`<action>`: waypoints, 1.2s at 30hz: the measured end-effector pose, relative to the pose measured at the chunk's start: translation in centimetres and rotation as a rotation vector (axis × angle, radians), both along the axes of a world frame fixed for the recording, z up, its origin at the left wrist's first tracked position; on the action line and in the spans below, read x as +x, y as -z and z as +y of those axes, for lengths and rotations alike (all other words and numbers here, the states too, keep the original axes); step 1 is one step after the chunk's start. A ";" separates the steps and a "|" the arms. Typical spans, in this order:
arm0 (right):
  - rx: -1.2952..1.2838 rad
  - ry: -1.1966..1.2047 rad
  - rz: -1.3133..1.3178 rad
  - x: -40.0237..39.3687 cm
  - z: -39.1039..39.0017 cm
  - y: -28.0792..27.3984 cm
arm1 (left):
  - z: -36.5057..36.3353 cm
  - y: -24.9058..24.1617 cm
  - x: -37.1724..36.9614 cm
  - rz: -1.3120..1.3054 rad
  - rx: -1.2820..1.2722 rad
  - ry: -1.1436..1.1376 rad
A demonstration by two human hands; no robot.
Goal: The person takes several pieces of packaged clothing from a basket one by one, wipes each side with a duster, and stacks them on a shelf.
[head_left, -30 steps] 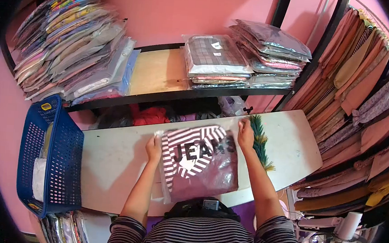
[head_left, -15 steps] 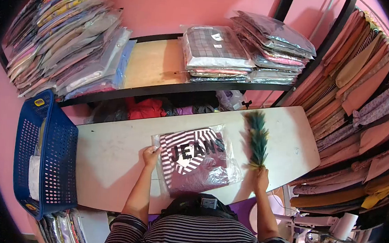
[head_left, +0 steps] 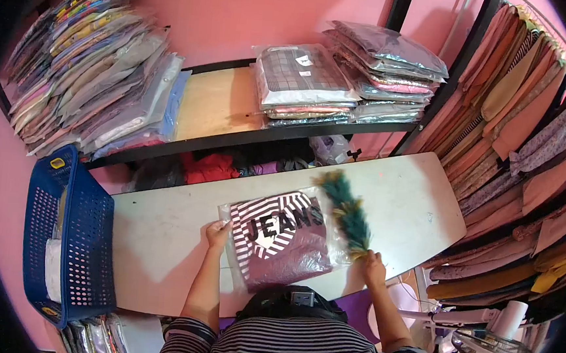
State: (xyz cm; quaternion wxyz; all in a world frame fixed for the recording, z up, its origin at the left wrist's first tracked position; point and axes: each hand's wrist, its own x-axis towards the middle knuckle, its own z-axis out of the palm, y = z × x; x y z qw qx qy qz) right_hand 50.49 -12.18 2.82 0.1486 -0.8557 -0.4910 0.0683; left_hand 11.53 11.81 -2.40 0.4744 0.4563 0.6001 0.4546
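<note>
A folded maroon garment (head_left: 290,259) with black-and-white stripes and the word JEANS lies flat on the white table, inside a clear plastic bag (head_left: 336,236). My left hand (head_left: 216,232) pinches the bag's left edge near its upper corner. In my right hand (head_left: 373,269) is a green feather duster (head_left: 346,210) with some yellowish feathers, gripped at its lower end. The duster tilts up and to the left, its feathers overlapping the right edge of the bag.
A blue perforated basket (head_left: 87,248) stands at the table's left end. Behind the table (head_left: 161,233), a black-framed shelf (head_left: 216,96) bears stacks of bagged clothes (head_left: 306,80). Hanging garments (head_left: 494,165) line the right side, above a fan (head_left: 491,342).
The duster has swung left from near upright beside the bag to leaning over its right edge. My right hand has shifted slightly left and down; my left hand keeps holding the bag.
</note>
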 end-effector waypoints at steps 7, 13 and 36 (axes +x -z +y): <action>0.278 0.183 -0.294 0.5 0.5 -0.9 | -0.6 -2.7 0.2 -0.043 -0.077 0.005; 0.165 0.234 1.108 -7.0 -1.0 2.1 | -1.1 -4.3 0.1 -0.298 -0.253 0.256; 0.561 0.116 1.818 -10.0 6.6 -8.2 | -4.7 -14.1 5.9 -0.488 0.006 0.212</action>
